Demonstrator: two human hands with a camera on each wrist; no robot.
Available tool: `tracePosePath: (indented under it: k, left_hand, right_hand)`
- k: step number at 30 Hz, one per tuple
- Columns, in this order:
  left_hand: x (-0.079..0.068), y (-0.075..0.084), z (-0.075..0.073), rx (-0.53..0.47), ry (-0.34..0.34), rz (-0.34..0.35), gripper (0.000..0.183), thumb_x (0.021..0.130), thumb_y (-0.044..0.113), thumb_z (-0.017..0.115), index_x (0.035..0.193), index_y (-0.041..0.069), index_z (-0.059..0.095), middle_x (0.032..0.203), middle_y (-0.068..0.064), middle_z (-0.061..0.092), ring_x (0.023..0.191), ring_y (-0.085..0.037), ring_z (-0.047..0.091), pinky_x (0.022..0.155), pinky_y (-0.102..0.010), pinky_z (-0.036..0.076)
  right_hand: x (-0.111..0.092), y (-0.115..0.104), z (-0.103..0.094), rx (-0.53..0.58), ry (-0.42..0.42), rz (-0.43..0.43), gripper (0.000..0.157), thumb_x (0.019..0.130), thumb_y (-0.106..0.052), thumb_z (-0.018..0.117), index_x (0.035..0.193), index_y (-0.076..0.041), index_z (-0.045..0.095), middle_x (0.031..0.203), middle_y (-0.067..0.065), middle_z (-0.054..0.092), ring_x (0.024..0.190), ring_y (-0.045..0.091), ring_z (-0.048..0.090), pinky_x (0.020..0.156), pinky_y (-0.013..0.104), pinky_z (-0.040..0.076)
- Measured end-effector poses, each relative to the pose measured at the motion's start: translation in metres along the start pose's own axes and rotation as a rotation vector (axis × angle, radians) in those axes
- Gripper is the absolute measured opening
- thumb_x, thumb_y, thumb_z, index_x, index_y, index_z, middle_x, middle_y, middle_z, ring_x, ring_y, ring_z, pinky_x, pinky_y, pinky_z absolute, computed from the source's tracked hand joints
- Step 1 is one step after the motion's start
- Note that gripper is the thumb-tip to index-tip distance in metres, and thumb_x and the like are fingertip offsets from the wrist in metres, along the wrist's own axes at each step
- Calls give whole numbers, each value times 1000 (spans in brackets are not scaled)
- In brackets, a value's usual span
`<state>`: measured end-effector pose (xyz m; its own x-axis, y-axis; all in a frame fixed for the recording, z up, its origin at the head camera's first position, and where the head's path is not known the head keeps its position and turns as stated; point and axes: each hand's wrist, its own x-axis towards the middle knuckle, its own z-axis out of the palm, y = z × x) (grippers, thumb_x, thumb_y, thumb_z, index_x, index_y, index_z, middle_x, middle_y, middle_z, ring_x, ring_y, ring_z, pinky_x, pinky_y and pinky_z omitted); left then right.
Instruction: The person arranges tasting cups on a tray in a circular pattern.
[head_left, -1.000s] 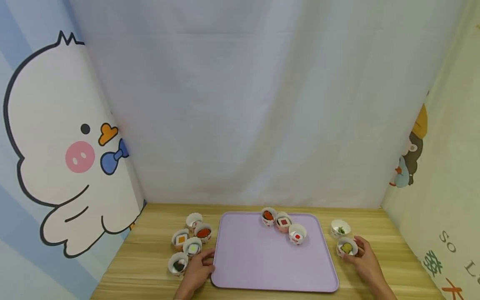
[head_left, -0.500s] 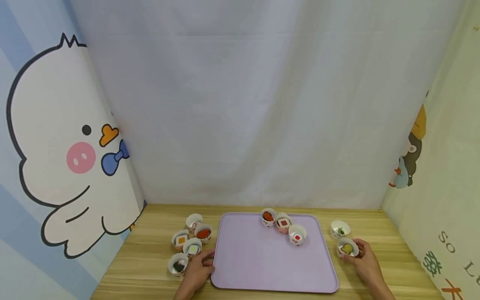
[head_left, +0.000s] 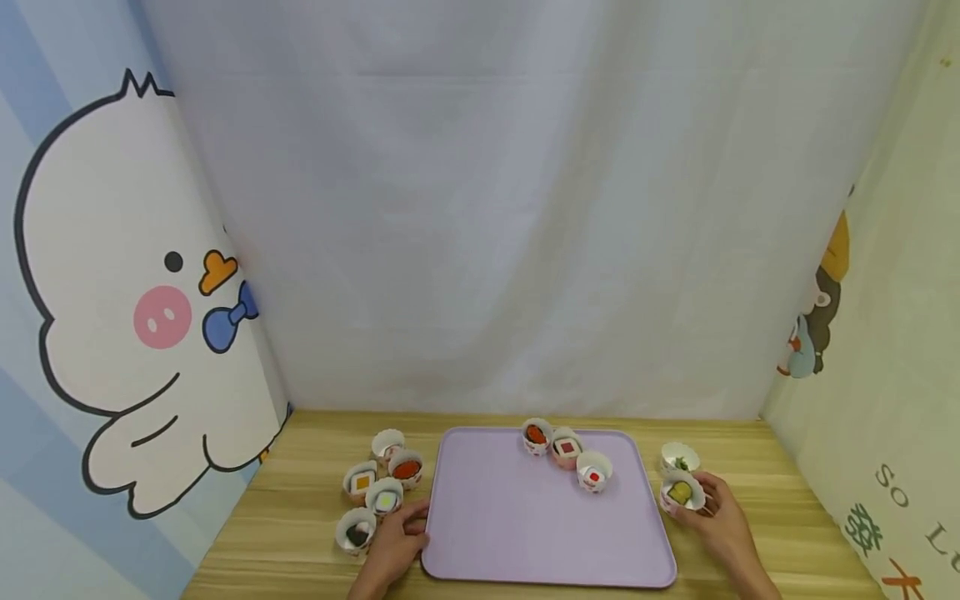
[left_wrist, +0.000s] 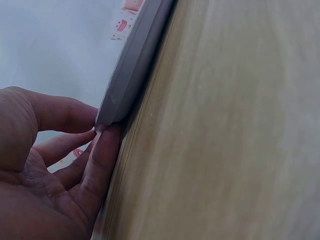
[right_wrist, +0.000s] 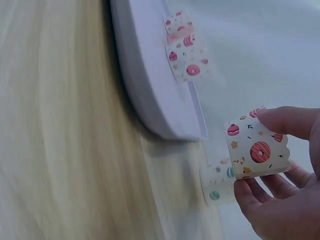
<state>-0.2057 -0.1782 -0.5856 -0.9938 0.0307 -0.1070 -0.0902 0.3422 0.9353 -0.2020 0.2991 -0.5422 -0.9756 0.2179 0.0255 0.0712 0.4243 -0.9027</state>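
Observation:
In the head view my right hand (head_left: 722,523) grips a paper baking cup (right_wrist: 256,145) patterned with donuts and cupcakes, with a yellow-green piece (head_left: 680,492) inside. Thumb and fingers hold its sides, just right of the lilac tray (head_left: 547,533). The right wrist view shows the cup lifted off the table. Behind it stands another paper cup (head_left: 672,451) with something green in it. At the tray's left edge, my left hand (head_left: 393,543) pinches the rim between thumb and finger, as the left wrist view shows.
Along the tray's back right sit three filled cups, one with a red-orange piece (head_left: 536,434). Left of the tray several more cups cluster, including one with an orange-topped square (head_left: 363,481) and one (head_left: 356,533) beside my left hand. A pale curtain (head_left: 487,250) hangs behind the wooden table (head_left: 757,467).
My right hand has raised the cup and shifted it slightly left, toward the tray and in front of the cup behind. The left hand stays at the tray's edge.

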Motion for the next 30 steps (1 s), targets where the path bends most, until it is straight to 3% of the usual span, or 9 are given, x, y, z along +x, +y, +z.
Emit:
tracePosePath:
  k: [4,11,18,30]
  left_hand:
    - [0,0,0,3,3,-1,56,77,-6,63,133,-10,54,123,-24,63,96,-24,64,69,-32,56]
    - [1,-1,0,-3,0,-1,57,78,-6,62,134,-10,53,123,-24,63,96,-23,64,68,-31,56]
    - [1,-1,0,14,3,8,57,77,-5,63,133,-9,54,123,-24,64,97,-24,65,69,-31,56]
    - [1,-1,0,3,-9,16,57,77,-6,62,133,-10,53,122,-25,64,97,-25,65,69,-31,56]
  right_hand:
    - [-3,-9,8,0,-5,-8,70,79,-12,80,136,-1,42,128,10,56,93,-17,47,80,9,45]
    - [-7,-18,23,19,-18,-56,67,78,-9,80,135,-1,45,129,17,57,94,-12,51,82,13,47]
    - [-9,-19,37,44,-63,-49,69,77,-5,81,134,1,44,133,22,56,96,-12,50,83,16,47]
    - [-8,-19,63,88,-71,-54,68,72,-1,82,131,3,47,127,23,59,97,-5,54,83,18,47]
